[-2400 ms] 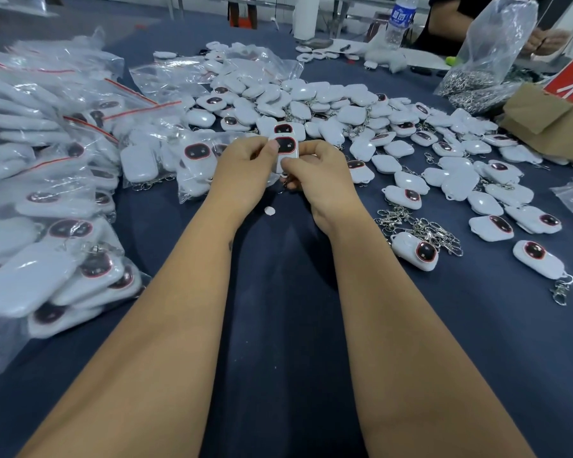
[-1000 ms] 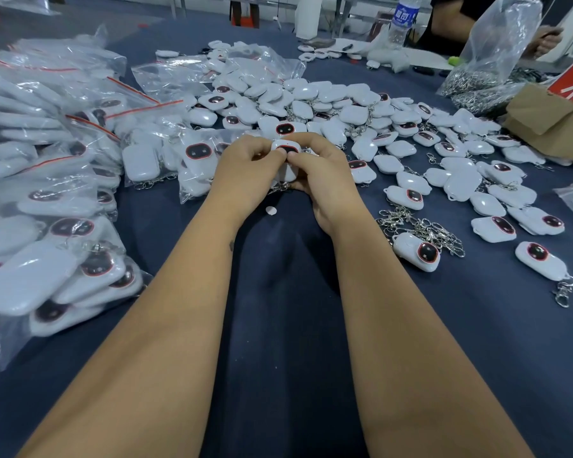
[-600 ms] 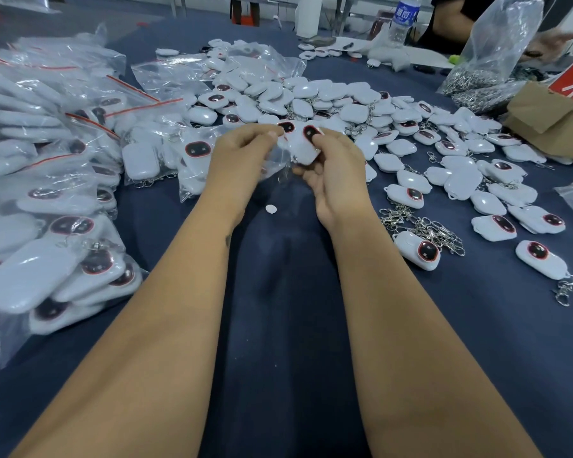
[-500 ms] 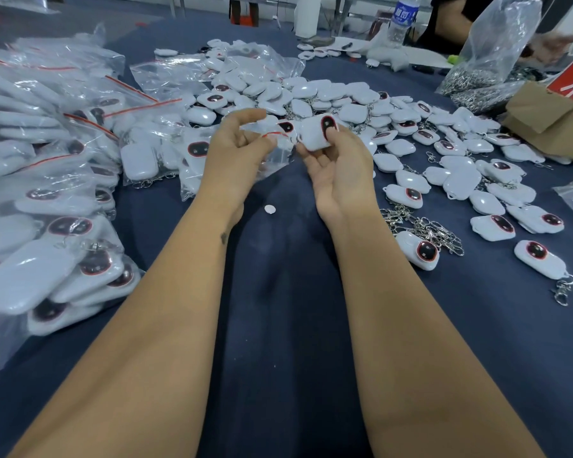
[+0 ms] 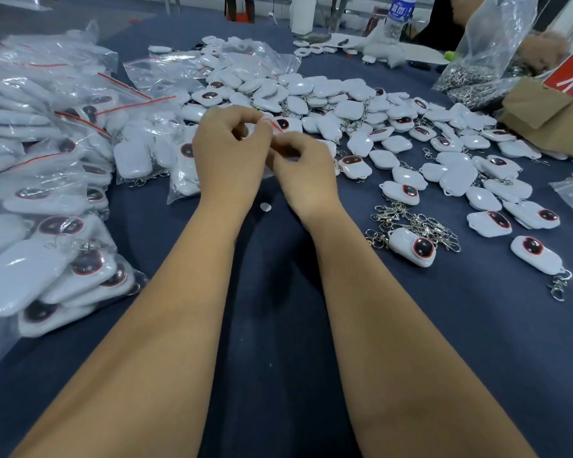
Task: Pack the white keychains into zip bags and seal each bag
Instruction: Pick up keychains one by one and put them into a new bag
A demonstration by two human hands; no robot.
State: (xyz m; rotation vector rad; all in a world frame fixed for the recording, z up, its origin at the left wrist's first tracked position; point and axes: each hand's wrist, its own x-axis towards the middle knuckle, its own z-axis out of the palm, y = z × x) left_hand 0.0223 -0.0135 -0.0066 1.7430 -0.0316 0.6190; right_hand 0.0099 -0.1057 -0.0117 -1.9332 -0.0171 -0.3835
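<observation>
1. Both hands pinch one zip bag [image 5: 272,127] at its red seal strip: the left hand [image 5: 227,153] grips it between curled thumb and forefinger, and the right hand [image 5: 303,168] pinches it just beside, fingers curled in. The two hands touch at the knuckles.
2. The bag hangs mostly hidden behind the hands; how many keychains it holds cannot be told.
3. The strip runs from about 10 o'clock to 4 o'clock between the pinches, so sealing likely means sliding the fingers apart along that line. The left hand sits on the upper end, the right on the lower.
4. At 3 o'clock of the hands, near the right forearm, a loose keychain [image 5: 412,247] lies on a tangle of metal clasps [image 5: 417,221].
5. At 9 o'clock, filled bags [image 5: 47,180] pile up on the dark tablecloth [image 5: 278,325].
6. Beyond the hands, from 12 to 2 o'clock, the heap of unpacked white keychains [image 5: 344,104] spreads out, nearer the right hand.
7. Farthest, at 1 o'clock, stands a water bottle [image 5: 398,14].
</observation>
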